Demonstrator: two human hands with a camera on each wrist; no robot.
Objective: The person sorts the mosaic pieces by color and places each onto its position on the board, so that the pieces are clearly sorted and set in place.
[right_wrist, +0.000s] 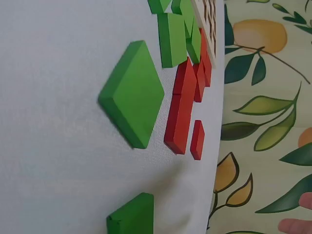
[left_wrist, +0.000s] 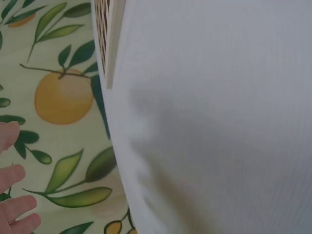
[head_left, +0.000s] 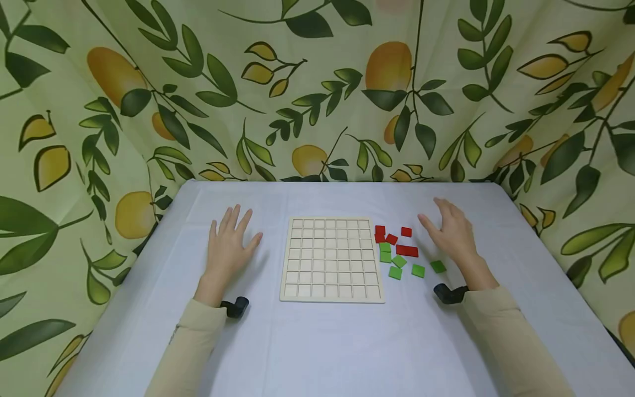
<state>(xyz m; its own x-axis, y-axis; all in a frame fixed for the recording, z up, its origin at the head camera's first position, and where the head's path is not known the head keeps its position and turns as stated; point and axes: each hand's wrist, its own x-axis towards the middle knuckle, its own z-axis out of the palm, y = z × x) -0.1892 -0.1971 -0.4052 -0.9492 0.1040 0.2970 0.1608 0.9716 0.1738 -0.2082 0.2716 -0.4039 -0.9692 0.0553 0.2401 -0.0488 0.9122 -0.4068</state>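
My left hand hovers over the table left of a pale grid board, its fingers spread and holding nothing. In the left wrist view its fingertips show at the lower left. My right hand is held to the right of the tiles, fingers extended and thumb apart, with nothing in it. Several small square red tiles and green tiles lie loose between the board and that hand. Closest to the right wrist is a green tile. Two red tiles lie end to end.
A white cloth covers the table. Behind it and at both sides hangs a curtain printed with fruit and leaves. Black wrist-worn devices sit near both sleeve cuffs.
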